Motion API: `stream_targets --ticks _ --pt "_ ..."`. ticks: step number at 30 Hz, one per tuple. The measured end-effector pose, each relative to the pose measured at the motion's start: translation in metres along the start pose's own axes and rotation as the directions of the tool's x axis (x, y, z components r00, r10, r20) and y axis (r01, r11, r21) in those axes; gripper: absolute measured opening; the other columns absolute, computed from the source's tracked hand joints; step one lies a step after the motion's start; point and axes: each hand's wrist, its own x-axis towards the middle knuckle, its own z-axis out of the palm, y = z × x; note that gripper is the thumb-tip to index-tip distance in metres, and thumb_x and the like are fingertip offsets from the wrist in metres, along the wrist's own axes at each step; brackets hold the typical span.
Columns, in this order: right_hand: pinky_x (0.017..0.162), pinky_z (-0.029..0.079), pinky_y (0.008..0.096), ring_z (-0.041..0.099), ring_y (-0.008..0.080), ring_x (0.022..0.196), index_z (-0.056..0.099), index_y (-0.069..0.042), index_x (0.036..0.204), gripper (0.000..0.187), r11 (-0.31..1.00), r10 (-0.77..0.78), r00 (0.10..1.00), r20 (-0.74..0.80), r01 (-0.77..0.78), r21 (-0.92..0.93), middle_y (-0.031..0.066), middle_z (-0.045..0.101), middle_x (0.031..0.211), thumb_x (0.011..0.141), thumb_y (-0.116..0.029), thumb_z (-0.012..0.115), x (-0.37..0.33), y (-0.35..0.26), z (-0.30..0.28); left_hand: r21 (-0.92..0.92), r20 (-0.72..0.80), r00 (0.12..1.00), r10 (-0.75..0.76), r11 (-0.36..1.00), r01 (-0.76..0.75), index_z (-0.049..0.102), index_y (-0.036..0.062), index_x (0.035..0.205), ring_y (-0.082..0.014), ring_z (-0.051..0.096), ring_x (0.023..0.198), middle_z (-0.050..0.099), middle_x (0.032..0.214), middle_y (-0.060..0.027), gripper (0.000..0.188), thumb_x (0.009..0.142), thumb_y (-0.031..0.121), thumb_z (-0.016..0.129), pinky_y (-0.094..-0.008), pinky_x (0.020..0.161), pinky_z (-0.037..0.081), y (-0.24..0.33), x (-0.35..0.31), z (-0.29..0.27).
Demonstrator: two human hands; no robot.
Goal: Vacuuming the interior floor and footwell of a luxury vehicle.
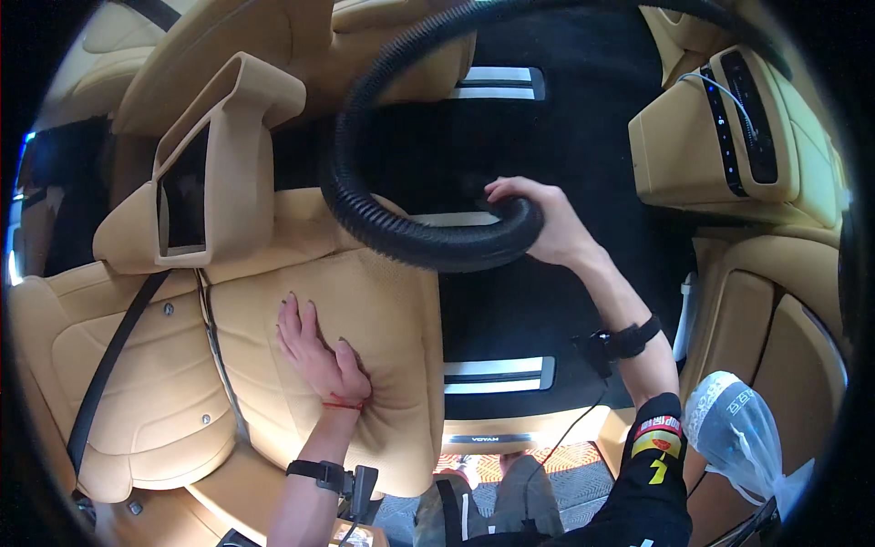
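My right hand [551,223] is wrapped round a black corrugated hose [401,242] above the dark floor carpet [583,137]. From the upper right the hose sweeps in a wide loop to the left and back into my grip; its end is hidden below the hand. My left hand [319,351] lies flat with fingers spread on a tan leather seat [392,301], denting the padding near the wrist. Both wrists wear black straps with small devices.
A tan headrest [264,164] stands at the left, with a black seat belt [118,346] beside it. Light metal floor rails [497,376] cross the carpet. At the right are a tan console [679,150] with a control panel and a bundle wrapped in clear plastic [734,419].
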Motion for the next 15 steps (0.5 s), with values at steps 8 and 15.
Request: stream_targets --ticks 8,15 --pt "0.096 0.054 0.0397 0.063 0.0307 0.117 0.061 -0.009 0.111 0.041 0.993 -0.03 0.989 -0.145 0.013 -0.114 0.0116 0.066 0.121 0.074 0.002 0.075 0.026 0.056 0.0 0.005 0.0 1.0 -0.003 1.0 0.003 0.039 -0.0014 0.143 -0.0424 0.028 0.142 0.033 0.152 -0.0255 0.057 0.098 0.034 0.038 -0.0513 0.116 0.023 0.002 0.001 0.008" --pt "0.109 0.043 0.0412 0.057 0.0299 0.124 0.063 -0.004 0.106 0.043 0.998 -0.048 0.998 -0.028 0.049 0.046 0.0127 0.063 0.125 0.068 0.003 0.082 0.025 0.01 -0.014 0.107 -0.011 0.999 0.046 0.993 -0.044 0.04 -0.0002 0.142 -0.0437 0.033 0.139 0.036 0.15 -0.0256 0.059 0.098 0.038 0.039 -0.0514 0.114 0.025 0.002 0.003 -0.002"
